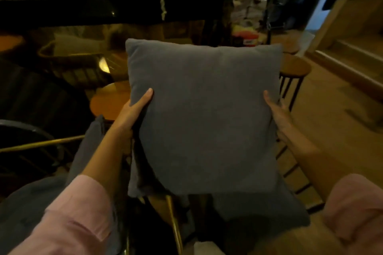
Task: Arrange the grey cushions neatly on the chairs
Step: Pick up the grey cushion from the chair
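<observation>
The left hand (132, 109) and right hand (276, 109) are gripping a grey cushion (204, 118) by its side edges, thumbs lying on its face, the other fingers hidden behind. It is standing upright above a chair (294, 174), another cushion (259, 207) lying beneath.

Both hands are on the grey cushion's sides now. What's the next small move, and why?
Probably lower the grey cushion onto the chair below: the left hand and right hand grip its opposite edges, holding it upright and square, with a chair frame partly visible beneath it.
</observation>
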A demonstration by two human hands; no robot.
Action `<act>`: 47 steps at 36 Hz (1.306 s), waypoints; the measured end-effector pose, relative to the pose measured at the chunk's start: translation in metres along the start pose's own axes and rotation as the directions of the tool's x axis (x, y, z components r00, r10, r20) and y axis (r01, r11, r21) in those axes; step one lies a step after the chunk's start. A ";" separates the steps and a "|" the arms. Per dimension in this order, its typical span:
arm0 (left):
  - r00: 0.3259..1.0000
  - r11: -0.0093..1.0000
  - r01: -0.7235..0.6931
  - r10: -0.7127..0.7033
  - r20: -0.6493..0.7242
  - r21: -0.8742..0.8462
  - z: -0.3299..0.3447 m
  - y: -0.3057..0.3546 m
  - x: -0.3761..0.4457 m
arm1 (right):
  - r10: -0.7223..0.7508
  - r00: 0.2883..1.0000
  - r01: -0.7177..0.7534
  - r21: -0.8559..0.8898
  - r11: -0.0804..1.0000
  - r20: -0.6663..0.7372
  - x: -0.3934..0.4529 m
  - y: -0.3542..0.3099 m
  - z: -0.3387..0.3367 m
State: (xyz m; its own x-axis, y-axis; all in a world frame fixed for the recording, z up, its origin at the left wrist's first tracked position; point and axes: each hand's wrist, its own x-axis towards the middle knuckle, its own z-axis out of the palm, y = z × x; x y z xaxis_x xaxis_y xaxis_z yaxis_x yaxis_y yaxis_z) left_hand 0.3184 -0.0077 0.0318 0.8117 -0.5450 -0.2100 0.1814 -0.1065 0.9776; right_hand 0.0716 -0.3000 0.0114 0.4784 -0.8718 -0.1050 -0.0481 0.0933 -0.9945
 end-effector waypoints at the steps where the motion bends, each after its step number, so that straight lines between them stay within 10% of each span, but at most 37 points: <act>1: 1.000 1.000 -0.010 0.010 0.006 -0.002 0.016 0.000 0.008 | 0.012 1.000 -0.012 0.008 1.000 0.014 0.010 0.002 -0.012; 13: 0.983 0.981 -0.181 0.177 -0.055 -0.072 0.144 -0.030 0.109 | 0.116 0.981 -0.141 0.160 0.977 0.155 0.147 0.016 -0.071; 31: 0.923 0.942 0.254 -0.168 -0.346 0.220 0.193 -0.157 0.233 | 0.421 0.884 -0.355 -0.297 0.887 0.202 0.323 0.150 -0.052; 40: 0.922 0.970 0.243 -0.236 -0.307 -0.015 0.201 -0.155 0.241 | 0.416 0.897 -0.405 -0.102 0.909 0.150 0.339 0.171 -0.033; 47: 0.895 0.942 0.308 -0.238 -0.377 0.137 0.186 -0.202 0.157 | 0.469 0.883 -0.465 -0.193 0.864 -0.027 0.282 0.252 -0.063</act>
State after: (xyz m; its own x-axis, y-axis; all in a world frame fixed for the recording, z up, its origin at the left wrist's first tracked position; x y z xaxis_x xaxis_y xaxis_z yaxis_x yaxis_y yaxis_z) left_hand 0.3062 -0.2268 -0.1960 0.8929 -0.1490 -0.4250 0.3445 -0.3818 0.8577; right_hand 0.1391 -0.5525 -0.2692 0.3764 -0.7385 -0.5593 -0.4330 0.3935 -0.8110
